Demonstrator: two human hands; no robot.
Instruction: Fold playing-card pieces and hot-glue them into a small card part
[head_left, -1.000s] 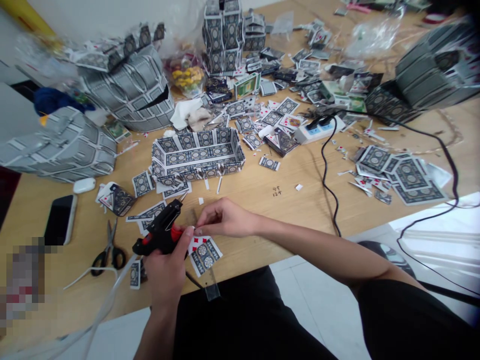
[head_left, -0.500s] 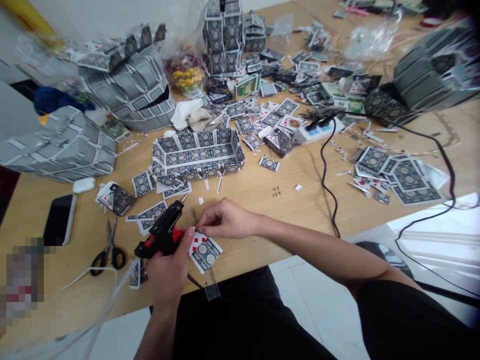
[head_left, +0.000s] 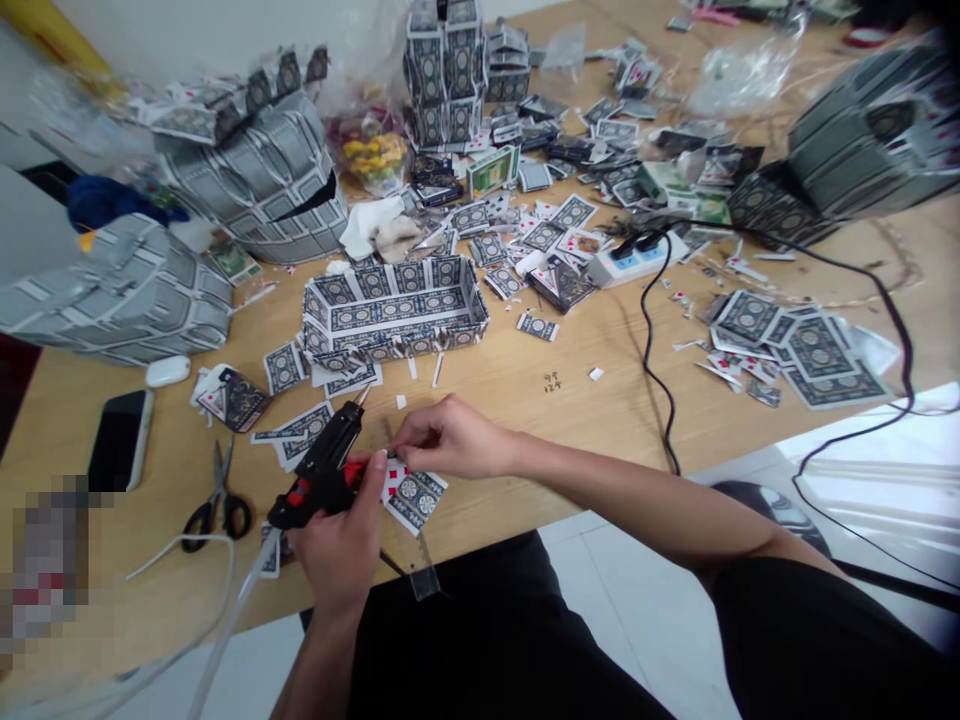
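My left hand (head_left: 341,545) grips a black glue gun (head_left: 321,467) with a red trigger, its nozzle pointing up and away toward the far side of the wooden table (head_left: 517,385). A translucent glue stick (head_left: 225,620) trails from the gun's back toward me. My right hand (head_left: 450,437) pinches a folded piece of playing cards (head_left: 410,492), patterned blue with red pips, right beside the gun near the table's front edge. An open box built of playing cards (head_left: 394,308) stands just beyond both hands.
Scissors (head_left: 216,505), a phone (head_left: 120,437) and a white earbud case (head_left: 168,370) lie at the left. Large card-built shells (head_left: 112,290) fill the far left and right. A power strip (head_left: 637,262) with black cables runs off the right edge. Loose cards lie scattered everywhere.
The glue gun has tilted, its nozzle rising and swinging away from the card piece. My right hand has shifted slightly on the folded cards.
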